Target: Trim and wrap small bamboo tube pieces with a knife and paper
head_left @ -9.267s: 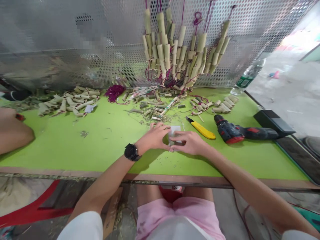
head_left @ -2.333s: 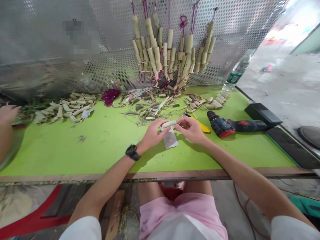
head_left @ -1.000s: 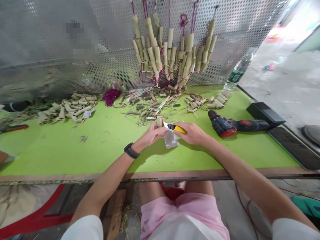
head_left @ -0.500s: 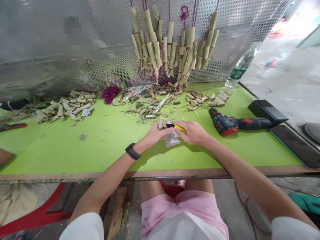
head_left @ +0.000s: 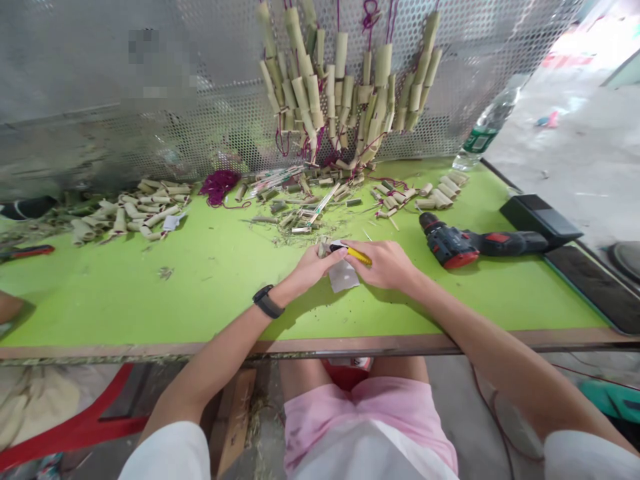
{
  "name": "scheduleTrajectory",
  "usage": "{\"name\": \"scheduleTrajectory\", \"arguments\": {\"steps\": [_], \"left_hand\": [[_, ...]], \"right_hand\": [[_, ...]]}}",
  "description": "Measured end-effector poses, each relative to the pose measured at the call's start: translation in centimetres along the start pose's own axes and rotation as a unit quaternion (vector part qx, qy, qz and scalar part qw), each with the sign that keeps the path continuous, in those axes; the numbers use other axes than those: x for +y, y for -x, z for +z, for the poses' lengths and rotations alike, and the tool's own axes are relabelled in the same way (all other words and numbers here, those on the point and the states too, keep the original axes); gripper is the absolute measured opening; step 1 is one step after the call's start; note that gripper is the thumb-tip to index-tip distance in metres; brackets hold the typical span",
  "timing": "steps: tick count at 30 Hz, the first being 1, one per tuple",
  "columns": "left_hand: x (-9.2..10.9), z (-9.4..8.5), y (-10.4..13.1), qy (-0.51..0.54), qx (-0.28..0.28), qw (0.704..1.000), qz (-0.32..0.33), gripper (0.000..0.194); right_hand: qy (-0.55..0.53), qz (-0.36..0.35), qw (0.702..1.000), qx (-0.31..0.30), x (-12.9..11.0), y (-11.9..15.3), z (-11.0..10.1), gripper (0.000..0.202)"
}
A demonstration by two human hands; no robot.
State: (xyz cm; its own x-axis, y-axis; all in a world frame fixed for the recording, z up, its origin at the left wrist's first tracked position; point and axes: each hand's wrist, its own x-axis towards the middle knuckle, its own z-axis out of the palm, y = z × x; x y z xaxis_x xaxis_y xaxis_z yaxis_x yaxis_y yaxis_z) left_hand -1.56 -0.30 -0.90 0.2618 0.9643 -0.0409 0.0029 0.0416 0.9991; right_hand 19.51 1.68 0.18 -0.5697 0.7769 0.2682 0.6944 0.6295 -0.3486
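yellow shows at the fingers of the right hand (head_left: 384,263), which is wrapped round a utility knife (head_left: 361,256) whose head points toward a short bamboo piece (head_left: 323,249) pinched in the left hand (head_left: 310,267). the bamboo piece pokes up beyond that grip, just left of the knife, though much of it is hidden and i can't quite tell whether the blade touches it. a pale sheet (head_left: 344,279) lies on the green table (head_left: 190,293), partly beneath the hands.

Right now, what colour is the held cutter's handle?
The cutter's handle is yellow, as the head view shows.
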Motion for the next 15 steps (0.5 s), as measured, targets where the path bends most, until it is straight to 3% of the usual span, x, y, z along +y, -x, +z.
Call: {"name": "scheduleTrajectory", "arguments": {"steps": [7,12,15], "left_hand": [[-0.2,0.0,-0.2,-0.022,0.040,0.999,-0.024,0.071],[-0.1,-0.1,-0.2,0.058,-0.004,0.996,-0.066,0.074],[0.3,-0.2,0.1,0.103,-0.007,0.993,-0.064,0.075]], "right_hand": [[0.033,0.030,0.999,-0.002,0.5,-0.4,-0.2,0.051],[0.045,0.027,0.999,0.009,1.6,-0.8,0.1,0.054],[0.027,0.072,0.996,0.046,3.0,-1.2,-0.6,0.056]]}}
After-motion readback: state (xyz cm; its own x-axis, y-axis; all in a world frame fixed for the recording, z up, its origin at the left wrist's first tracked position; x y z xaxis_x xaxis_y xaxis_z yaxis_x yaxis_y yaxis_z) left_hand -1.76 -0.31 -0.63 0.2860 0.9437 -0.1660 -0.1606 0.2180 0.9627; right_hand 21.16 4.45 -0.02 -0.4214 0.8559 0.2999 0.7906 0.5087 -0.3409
